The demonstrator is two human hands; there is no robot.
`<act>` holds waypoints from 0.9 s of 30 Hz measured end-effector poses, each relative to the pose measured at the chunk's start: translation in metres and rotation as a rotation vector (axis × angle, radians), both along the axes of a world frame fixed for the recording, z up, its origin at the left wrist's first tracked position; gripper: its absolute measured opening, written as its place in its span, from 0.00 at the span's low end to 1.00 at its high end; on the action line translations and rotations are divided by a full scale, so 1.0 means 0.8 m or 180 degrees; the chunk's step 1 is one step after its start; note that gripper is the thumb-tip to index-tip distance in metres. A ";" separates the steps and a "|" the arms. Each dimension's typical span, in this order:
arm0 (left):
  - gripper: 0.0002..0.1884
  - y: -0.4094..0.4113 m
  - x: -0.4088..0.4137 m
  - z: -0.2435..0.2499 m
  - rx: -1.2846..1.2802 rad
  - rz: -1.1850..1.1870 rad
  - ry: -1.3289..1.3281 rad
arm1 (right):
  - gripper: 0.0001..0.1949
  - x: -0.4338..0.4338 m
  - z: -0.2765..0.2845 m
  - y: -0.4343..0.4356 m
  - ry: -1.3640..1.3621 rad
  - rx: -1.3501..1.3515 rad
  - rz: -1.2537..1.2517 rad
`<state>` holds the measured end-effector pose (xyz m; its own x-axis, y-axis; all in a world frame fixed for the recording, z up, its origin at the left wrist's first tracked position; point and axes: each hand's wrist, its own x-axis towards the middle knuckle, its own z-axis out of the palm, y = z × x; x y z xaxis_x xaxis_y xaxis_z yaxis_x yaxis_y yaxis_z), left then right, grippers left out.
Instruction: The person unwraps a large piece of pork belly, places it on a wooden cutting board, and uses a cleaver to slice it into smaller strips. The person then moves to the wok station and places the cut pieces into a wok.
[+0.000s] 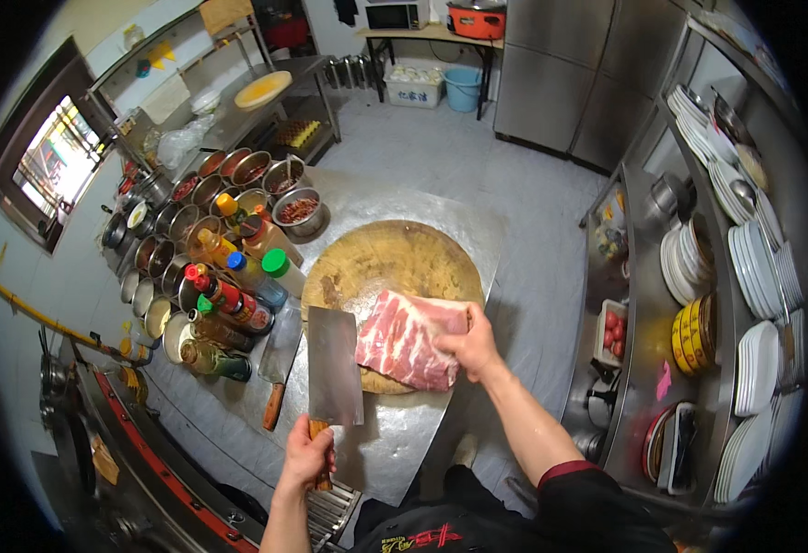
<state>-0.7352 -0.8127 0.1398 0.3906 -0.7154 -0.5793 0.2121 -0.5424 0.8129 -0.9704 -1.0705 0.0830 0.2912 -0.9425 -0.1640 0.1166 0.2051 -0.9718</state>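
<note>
My left hand point(309, 453) grips the wooden handle of a broad cleaver point(335, 366), whose flat blade points away from me over the near left edge of a round wooden chopping block point(404, 256). On the right, my right hand point(469, 345) holds the right side of a slab of raw ribs point(404, 339), thumb on top. The slab covers the near right part of the block; whether it rests on the wood or is slightly raised I cannot tell. A second cleaver point(283, 345) with a wooden handle lies on the metal table point(390, 442), left of the held one.
Sauce bottles point(238, 304) and several metal bowls of seasonings point(298, 207) crowd the table's left side. Shelves with stacked plates point(753, 269) stand at right. Steel refrigerator doors point(549, 83) are at the back. A stove edge with a red strip point(162, 470) runs along the lower left.
</note>
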 end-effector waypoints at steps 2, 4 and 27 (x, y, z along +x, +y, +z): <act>0.08 0.001 -0.010 -0.003 -0.0193 0.0108 -0.0045 | 0.31 0.014 0.026 0.019 0.0560 -0.0865 0.0211; 0.09 0.006 -0.014 -0.003 -0.0240 0.0275 0.0128 | 0.32 0.020 0.071 0.044 0.1257 -0.1924 0.0455; 0.16 -0.027 -0.079 0.014 0.0003 0.1594 -0.0078 | 0.23 0.047 0.027 -0.069 0.0838 -0.4086 0.2345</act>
